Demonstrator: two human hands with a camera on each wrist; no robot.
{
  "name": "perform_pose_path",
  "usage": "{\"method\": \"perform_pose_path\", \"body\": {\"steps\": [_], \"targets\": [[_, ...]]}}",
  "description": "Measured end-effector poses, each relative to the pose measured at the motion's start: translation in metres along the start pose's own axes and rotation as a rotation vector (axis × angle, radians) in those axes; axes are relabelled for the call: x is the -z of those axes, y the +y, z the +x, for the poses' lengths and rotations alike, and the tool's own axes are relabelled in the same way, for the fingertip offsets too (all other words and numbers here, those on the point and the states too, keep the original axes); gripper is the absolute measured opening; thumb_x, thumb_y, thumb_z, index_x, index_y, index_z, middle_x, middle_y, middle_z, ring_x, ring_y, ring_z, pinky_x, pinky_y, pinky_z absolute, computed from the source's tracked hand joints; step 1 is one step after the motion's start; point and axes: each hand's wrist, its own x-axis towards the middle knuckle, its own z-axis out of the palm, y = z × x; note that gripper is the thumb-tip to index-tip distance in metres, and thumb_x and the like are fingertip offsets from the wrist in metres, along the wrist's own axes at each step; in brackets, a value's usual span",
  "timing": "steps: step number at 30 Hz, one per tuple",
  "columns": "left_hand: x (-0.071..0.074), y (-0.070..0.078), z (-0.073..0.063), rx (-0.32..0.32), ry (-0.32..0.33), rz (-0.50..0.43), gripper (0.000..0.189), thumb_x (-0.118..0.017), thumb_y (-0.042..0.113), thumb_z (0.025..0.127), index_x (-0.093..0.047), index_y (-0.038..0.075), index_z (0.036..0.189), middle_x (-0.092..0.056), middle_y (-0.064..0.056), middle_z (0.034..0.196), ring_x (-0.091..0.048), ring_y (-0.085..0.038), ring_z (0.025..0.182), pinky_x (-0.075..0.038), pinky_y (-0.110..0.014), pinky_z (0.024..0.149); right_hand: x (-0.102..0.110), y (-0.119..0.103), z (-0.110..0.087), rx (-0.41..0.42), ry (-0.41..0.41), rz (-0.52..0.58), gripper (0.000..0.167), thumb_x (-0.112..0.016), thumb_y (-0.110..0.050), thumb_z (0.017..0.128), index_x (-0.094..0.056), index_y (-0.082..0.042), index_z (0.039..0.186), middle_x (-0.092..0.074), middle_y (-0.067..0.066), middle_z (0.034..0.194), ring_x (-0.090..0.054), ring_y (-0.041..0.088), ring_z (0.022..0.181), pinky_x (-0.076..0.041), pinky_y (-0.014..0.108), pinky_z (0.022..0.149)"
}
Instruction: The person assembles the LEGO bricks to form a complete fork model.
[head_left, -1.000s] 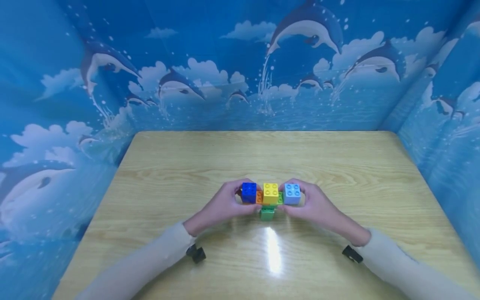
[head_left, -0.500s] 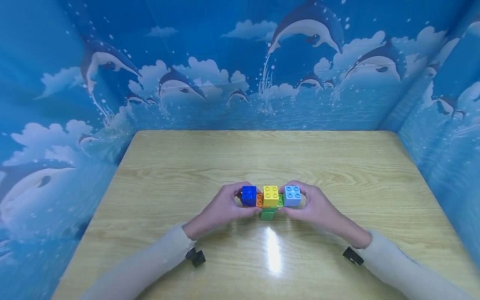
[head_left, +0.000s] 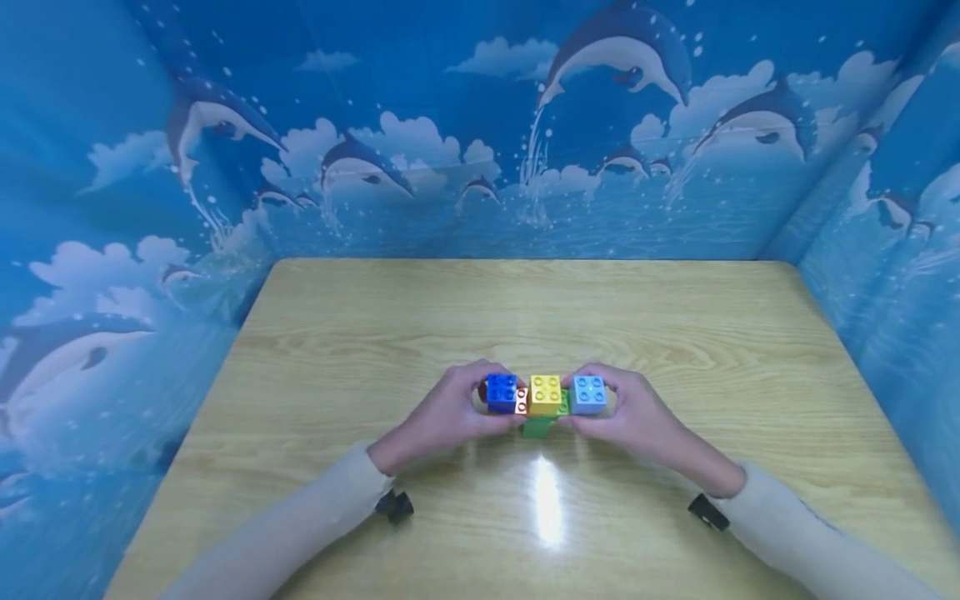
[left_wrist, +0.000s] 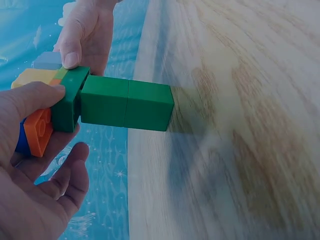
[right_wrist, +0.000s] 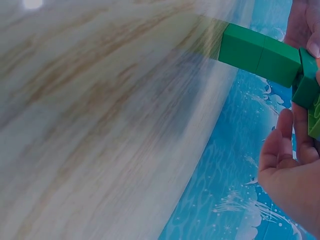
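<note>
Both hands grip one toy brick build from its two sides. My left hand (head_left: 461,406) has thumb and fingers around the left part, by a dark blue brick (head_left: 502,392) and an orange brick (left_wrist: 37,134). On the right, my right hand (head_left: 637,410) pinches the part by a light blue brick (head_left: 589,394) and a light green brick (right_wrist: 314,117). A yellow brick (head_left: 545,393) tops the middle. Beneath lies a dark green brick (left_wrist: 70,100), tilted over a stem of two green bricks (left_wrist: 127,102) that stands on the table. A narrow dark gap shows at that joint.
The wood-grain table (head_left: 420,308) extends around the hands, with a bright reflection in front of the build. A blue dolphin-print curtain (head_left: 450,200) encloses the back and sides. Dark straps (head_left: 708,512) hang at the sleeve cuffs.
The upper bricks have shifted slightly toward the person and now cover more of the green stem, whose studs no longer show in the head view. Both hands keep their grip.
</note>
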Motion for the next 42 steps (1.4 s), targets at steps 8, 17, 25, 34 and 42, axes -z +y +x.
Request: {"method": "perform_pose_path", "body": {"steps": [8, 17, 25, 34, 42], "targets": [[0.0, -0.001, 0.0, -0.018, -0.009, -0.012, 0.038, -0.096, 0.013, 0.085, -0.077, 0.011, 0.118, -0.075, 0.01, 0.107, -0.067, -0.015, 0.094, -0.058, -0.031, 0.08, 0.005, -0.004, 0.001, -0.015, -0.034, -0.012, 0.043, -0.095, -0.017, 0.086, -0.075, -0.009, 0.123, -0.078, 0.004, 0.116, -0.075, 0.021, 0.1, -0.064, 0.032, 0.084], [-0.001, -0.005, 0.002, 0.061, -0.022, -0.094, 0.04, -0.094, 0.021, 0.089, -0.075, 0.013, 0.123, -0.076, 0.009, 0.11, -0.07, -0.015, 0.101, -0.062, -0.032, 0.086, 0.007, -0.008, 0.004, -0.089, -0.061, -0.016, 0.047, -0.093, -0.023, 0.09, -0.074, -0.007, 0.129, -0.078, 0.004, 0.117, -0.075, 0.02, 0.101, -0.063, 0.031, 0.085], [-0.003, -0.007, -0.001, 0.004, -0.026, -0.074, 0.037, -0.094, 0.013, 0.088, -0.076, 0.013, 0.12, -0.075, 0.011, 0.112, -0.069, -0.012, 0.102, -0.06, -0.034, 0.091, 0.007, -0.006, 0.002, -0.074, -0.063, -0.007, 0.045, -0.094, -0.021, 0.088, -0.075, -0.008, 0.127, -0.077, 0.006, 0.121, -0.074, 0.021, 0.104, -0.063, 0.031, 0.087], [-0.002, -0.008, 0.001, -0.028, -0.023, -0.051, 0.037, -0.095, 0.014, 0.086, -0.076, 0.014, 0.118, -0.075, 0.013, 0.111, -0.07, -0.009, 0.102, -0.059, -0.038, 0.094, 0.004, -0.004, 0.002, -0.035, -0.034, -0.023, 0.043, -0.095, -0.018, 0.086, -0.075, -0.01, 0.124, -0.078, 0.004, 0.117, -0.075, 0.019, 0.101, -0.064, 0.032, 0.084], [-0.002, -0.009, 0.001, -0.013, -0.014, -0.052, 0.041, -0.095, 0.013, 0.086, -0.075, 0.012, 0.122, -0.076, 0.009, 0.114, -0.07, -0.01, 0.104, -0.059, -0.035, 0.095, 0.003, -0.003, 0.003, -0.013, -0.028, -0.031, 0.042, -0.094, -0.017, 0.088, -0.075, -0.008, 0.124, -0.078, 0.003, 0.118, -0.075, 0.019, 0.101, -0.063, 0.031, 0.084]]}}
